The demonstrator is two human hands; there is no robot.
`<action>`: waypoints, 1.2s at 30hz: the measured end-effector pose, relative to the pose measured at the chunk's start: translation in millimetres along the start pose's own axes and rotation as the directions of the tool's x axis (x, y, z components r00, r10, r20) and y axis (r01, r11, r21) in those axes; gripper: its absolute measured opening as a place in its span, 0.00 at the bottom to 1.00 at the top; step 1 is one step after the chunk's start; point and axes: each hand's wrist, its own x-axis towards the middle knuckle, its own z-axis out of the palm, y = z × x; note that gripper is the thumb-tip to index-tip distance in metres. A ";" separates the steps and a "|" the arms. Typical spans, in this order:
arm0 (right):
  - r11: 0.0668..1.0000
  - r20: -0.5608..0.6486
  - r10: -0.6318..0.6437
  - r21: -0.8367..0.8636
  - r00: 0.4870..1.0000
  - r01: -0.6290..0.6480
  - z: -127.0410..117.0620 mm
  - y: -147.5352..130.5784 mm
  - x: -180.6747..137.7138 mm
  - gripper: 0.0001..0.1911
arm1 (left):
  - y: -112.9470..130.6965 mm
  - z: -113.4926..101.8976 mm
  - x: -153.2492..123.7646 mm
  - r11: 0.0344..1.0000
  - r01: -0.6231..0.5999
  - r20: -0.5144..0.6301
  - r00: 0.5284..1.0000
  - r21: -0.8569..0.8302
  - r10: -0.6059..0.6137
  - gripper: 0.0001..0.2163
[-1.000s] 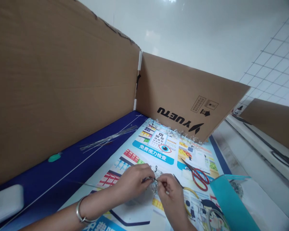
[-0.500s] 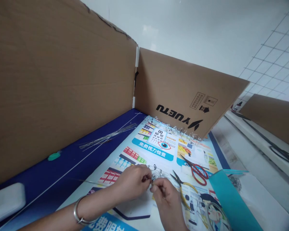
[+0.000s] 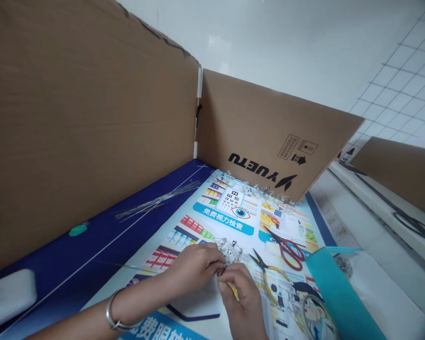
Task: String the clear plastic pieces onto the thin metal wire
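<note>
Over the printed mat (image 3: 198,302), my left hand (image 3: 198,267) and my right hand (image 3: 242,295) meet fingertip to fingertip. Both are closed in a pinch on a thin wire piece (image 3: 230,248), whose fine looped ends show just beyond the fingers. The exact spot they grip is mostly hidden. A thin straight wire (image 3: 138,268) sticks out to the left behind my left wrist, which wears a silver bangle (image 3: 109,311). Right of my right hand lie yellow-handled pliers (image 3: 267,278) with jaws apart, and red-handled scissors (image 3: 286,248).
Cardboard panels (image 3: 92,118) wall the left and far sides. Small twisted wire pieces (image 3: 255,189) line the far panel. Straight wires (image 3: 159,200) lie on the blue strip near a green blob (image 3: 78,230) and a white case (image 3: 9,300). A teal packet (image 3: 343,288) and a round clear ring (image 3: 315,316) sit right.
My right hand has shifted slightly left and down, and its fingers have curled differently. My left hand stays nearly in place. The whole view has moved a little.
</note>
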 end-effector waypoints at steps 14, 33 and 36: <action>0.987 -0.004 -0.143 -0.080 0.990 0.142 16.4 -4.2 -12.5 0.07 | -6.2 7.8 -1.7 0.997 -0.064 -0.032 0.997 -0.037 0.063 0.10; 0.601 0.282 -0.319 -0.678 0.905 0.423 21.9 17.5 -21.4 0.10 | -26.2 -37.3 6.7 0.959 0.080 0.334 0.942 -0.270 0.015 0.03; 0.582 0.304 -0.321 -0.684 0.897 0.440 21.8 17.5 -20.5 0.09 | -33.9 -36.7 10.7 0.950 0.104 0.207 0.977 -0.296 -0.042 0.07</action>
